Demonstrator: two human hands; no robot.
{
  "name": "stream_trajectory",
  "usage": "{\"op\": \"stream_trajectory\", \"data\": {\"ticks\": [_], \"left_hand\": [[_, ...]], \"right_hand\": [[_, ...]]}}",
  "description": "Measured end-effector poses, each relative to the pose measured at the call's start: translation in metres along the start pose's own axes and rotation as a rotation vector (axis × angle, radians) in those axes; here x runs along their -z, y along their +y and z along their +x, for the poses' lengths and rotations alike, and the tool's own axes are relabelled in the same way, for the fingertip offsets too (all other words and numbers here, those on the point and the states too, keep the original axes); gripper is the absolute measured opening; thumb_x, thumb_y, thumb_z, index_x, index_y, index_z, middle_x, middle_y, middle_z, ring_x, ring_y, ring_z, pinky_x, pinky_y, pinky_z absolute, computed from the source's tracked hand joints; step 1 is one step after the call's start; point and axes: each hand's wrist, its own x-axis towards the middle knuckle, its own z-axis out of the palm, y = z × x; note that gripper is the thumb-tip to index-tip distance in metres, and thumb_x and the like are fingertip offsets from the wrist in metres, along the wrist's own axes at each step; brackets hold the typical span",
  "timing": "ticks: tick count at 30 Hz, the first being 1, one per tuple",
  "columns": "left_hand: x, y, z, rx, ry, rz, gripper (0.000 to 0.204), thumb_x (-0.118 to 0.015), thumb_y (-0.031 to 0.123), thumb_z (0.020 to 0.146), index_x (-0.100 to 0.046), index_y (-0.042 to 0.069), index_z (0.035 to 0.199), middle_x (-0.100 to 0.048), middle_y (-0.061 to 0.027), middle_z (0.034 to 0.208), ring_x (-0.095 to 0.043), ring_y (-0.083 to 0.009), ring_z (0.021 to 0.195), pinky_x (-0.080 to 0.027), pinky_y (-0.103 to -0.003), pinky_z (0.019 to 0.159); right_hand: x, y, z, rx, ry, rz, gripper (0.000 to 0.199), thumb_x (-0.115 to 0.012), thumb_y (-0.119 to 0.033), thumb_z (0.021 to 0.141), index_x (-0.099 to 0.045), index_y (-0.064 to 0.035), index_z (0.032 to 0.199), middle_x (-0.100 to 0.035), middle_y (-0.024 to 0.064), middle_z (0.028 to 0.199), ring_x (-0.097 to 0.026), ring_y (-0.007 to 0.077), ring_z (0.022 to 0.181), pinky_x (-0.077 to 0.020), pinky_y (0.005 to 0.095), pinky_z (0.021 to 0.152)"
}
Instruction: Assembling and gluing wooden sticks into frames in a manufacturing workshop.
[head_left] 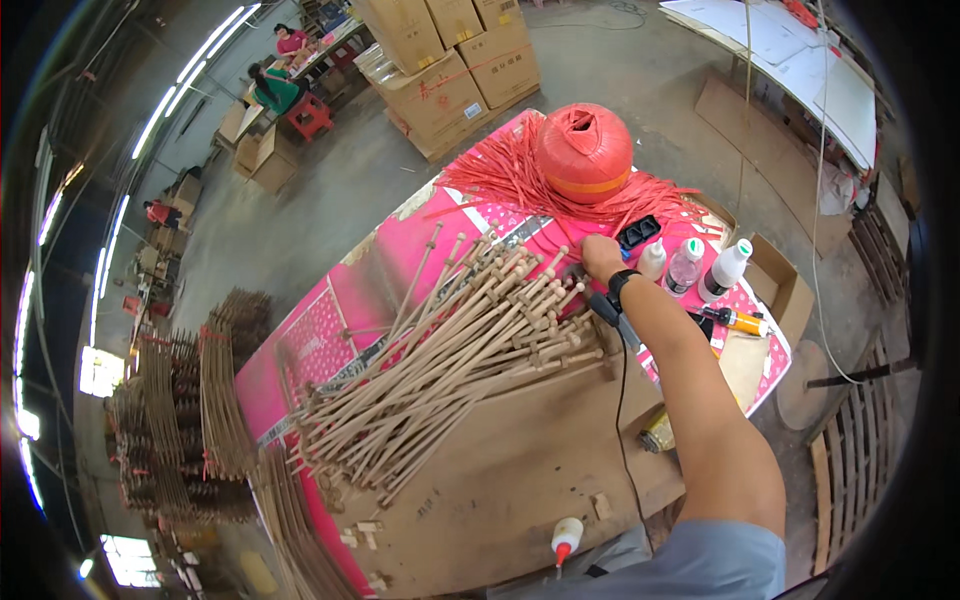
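Dozens of sticks (450,350) lie piled on your desk (500,480); your right hand (600,257) reaches the red tassels (500,180), grip hidden; one lantern (584,150) looks assembled.

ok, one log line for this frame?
right hand: reaching at far end of wooden stick pile | left hand: not in view | red lantern: beyond hand

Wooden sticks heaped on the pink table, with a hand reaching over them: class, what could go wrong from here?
1. The right hand reaches across the loose wooden sticks; a sleeve or wrist could nudge some, and they may roll off.
2. The black cable runs beneath the forearm and could snag.
3. The plastic bottles stand close to the hand and might be tipped.
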Motion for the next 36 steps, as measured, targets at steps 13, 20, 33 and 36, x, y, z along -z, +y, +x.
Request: {"op": "stream_trajectory", "data": {"ticks": [13, 20, 33, 36], "left_hand": [[0.036, 0.051, 0.048, -0.392, 0.086, 0.291, 0.037, -0.060, 0.031, 0.101, -0.072, -0.004, 0.100, -0.073, -0.0194, 0.084, -0.070, -0.0269, 0.080, -0.055, -0.040, 0.077], [0.079, 0.123, 0.095, -0.646, -0.194, -0.242, 0.030, -0.060, 0.027, 0.103, -0.073, 0.000, 0.109, -0.073, -0.0055, 0.097, -0.065, -0.0134, 0.088, -0.052, -0.030, 0.081], [0.207, 0.048, 0.092, -0.780, -0.890, -0.737, 0.046, -0.048, 0.042, 0.110, -0.069, 0.004, 0.127, -0.065, 0.0017, 0.087, -0.058, -0.0091, 0.076, -0.050, -0.025, 0.074], [0.220, 0.019, 0.107, -0.631, -0.773, -0.898, 0.049, -0.044, 0.044, 0.111, -0.068, 0.005, 0.127, -0.063, 0.0021, 0.081, -0.056, -0.0079, 0.073, -0.047, -0.024, 0.070]], "right_hand": [[0.160, -0.076, -0.143, -0.080, 0.402, 0.948, 0.030, -0.069, -0.033, 0.099, -0.069, -0.0034, 0.092, -0.066, 0.0038, 0.070, -0.066, 0.0116, 0.065, -0.0487, 0.0320, 0.057], [0.256, -0.165, -0.354, -0.046, 0.363, 1.140, 0.028, -0.057, -0.028, 0.107, -0.068, -0.0037, 0.116, -0.064, -0.0031, 0.098, -0.057, 0.0073, 0.082, -0.0451, 0.0242, 0.070], [0.105, -0.563, -0.598, 0.129, -0.899, 0.929, 0.021, -0.059, -0.024, 0.106, -0.070, -0.0062, 0.103, -0.062, -0.0054, 0.084, -0.054, 0.0036, 0.071, -0.0424, 0.0198, 0.060], [0.090, -0.618, -0.615, 0.275, -1.242, 0.807, 0.020, -0.056, -0.022, 0.108, -0.068, -0.0062, 0.107, -0.057, -0.0070, 0.076, -0.041, 0.0018, 0.061, -0.0328, 0.0222, 0.053]]}}
